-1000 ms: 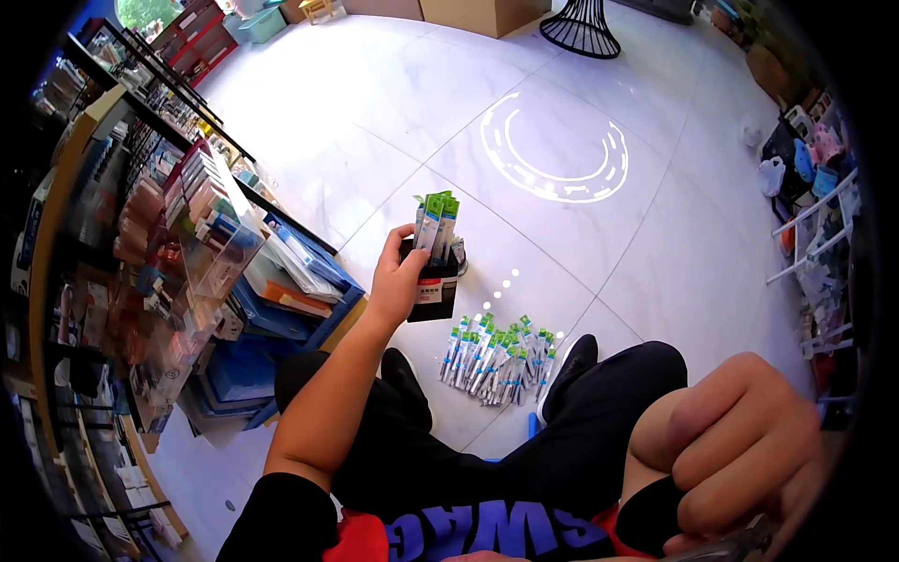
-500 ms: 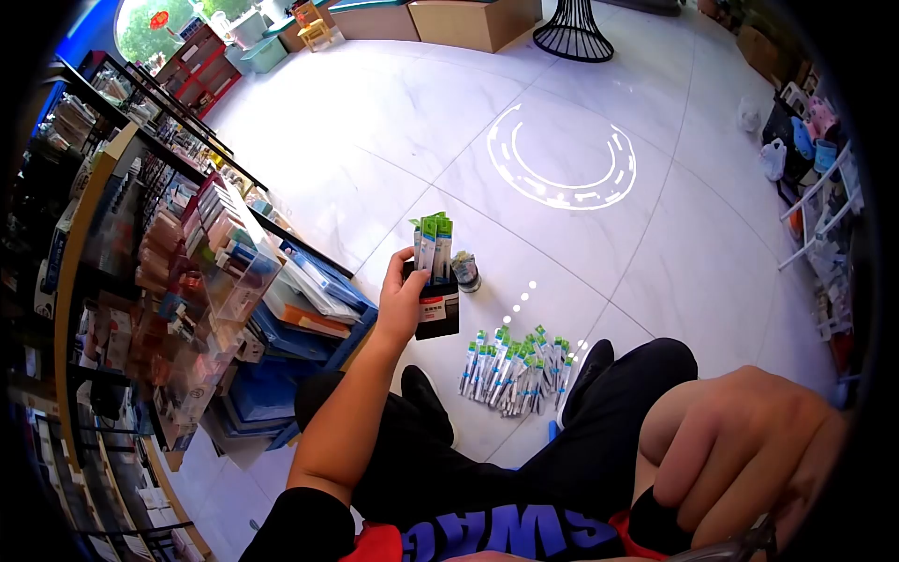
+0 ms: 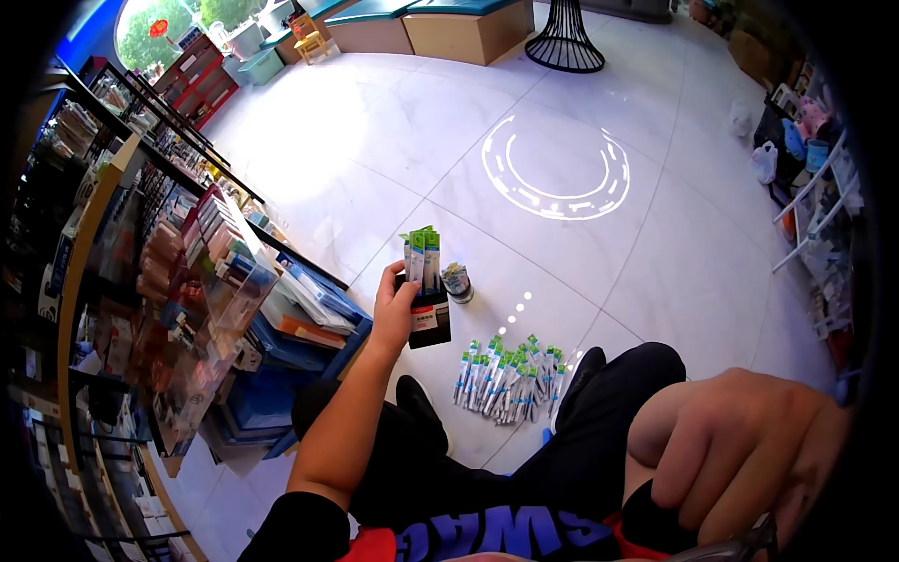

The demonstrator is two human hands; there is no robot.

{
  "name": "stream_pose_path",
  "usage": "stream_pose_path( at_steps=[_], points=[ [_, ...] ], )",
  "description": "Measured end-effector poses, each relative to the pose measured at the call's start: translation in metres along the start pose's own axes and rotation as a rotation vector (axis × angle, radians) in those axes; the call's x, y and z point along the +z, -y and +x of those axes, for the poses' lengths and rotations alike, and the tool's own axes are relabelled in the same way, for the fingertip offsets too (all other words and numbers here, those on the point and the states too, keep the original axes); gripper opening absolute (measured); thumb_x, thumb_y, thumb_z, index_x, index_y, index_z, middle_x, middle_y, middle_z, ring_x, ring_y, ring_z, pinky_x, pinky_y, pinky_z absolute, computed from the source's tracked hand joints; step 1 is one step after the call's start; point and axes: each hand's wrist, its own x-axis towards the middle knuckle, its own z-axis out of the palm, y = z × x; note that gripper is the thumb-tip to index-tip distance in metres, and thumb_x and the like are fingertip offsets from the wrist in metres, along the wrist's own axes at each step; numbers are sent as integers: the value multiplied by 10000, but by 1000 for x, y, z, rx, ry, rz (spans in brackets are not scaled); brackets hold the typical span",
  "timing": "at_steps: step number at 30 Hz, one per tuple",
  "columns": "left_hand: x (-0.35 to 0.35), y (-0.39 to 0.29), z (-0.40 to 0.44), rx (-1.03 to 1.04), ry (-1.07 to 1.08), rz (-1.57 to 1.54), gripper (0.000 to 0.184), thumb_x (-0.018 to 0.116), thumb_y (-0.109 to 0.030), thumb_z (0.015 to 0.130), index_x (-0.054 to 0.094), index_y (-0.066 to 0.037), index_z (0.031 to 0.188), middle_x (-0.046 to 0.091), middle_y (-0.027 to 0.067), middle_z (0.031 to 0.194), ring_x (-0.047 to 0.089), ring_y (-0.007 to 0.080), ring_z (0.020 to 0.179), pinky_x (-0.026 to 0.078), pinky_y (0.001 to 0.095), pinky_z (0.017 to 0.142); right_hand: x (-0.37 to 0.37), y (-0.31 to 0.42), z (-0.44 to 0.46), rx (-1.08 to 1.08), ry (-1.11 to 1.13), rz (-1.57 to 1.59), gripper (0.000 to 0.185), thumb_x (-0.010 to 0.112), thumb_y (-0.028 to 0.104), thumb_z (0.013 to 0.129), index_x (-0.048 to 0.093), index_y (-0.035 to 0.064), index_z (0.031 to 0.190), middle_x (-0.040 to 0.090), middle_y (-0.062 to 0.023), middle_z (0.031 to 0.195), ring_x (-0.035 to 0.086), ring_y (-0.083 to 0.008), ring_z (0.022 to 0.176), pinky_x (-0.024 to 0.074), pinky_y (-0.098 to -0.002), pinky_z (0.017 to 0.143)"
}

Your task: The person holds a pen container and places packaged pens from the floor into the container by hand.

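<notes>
My left hand (image 3: 394, 304) grips a black box (image 3: 434, 336) with a pale label on its front. Several slim white packets with green tops (image 3: 422, 262) stand upright in it. Just right of the box, a small clear cup (image 3: 458, 282) with crumpled-looking contents sits on the floor. Between my feet lies a spread of similar green-topped packets (image 3: 508, 382), some with blue bands. Close to the camera at lower right, my right hand (image 3: 740, 450) is raised with curled fingers. Its fingertips are out of sight, so anything in them is hidden.
A crowded shelf unit (image 3: 187, 309) rises on my left, with blue folders (image 3: 272, 375) low beside my knee. A black wire stand (image 3: 565, 42) and cushioned boxes (image 3: 468, 33) are at the back. A white rack (image 3: 817, 201) with goods lines the right.
The whole view has shifted slightly, so the floor things sit a little lower and further left. My left hand still holds the box, and my right hand stays raised and curled.
</notes>
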Motion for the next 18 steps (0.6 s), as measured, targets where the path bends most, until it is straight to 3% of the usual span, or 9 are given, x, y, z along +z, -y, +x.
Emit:
stream_pose_path(
  at_steps=[11,18],
  points=[
    [-1,7,5,-4,14,-33,422,567,-86,994,493,-7,1402,656,109,1118,652,154,978,552,305,876,7,12,-6,-45,-35,-13,171,679,33,994,515,-8,970,637,-240,656,659,-289,505,498,-338,449],
    [4,-1,0,-2,12,-32,422,569,-88,998,492,-12,1405,656,110,1124,655,160,982,559,310,874,3,12,2,-50,-59,-147,183,680,119,1012,517,38,1003,617,-149,645,587,-213,473,440,-296,448]
  ],
)
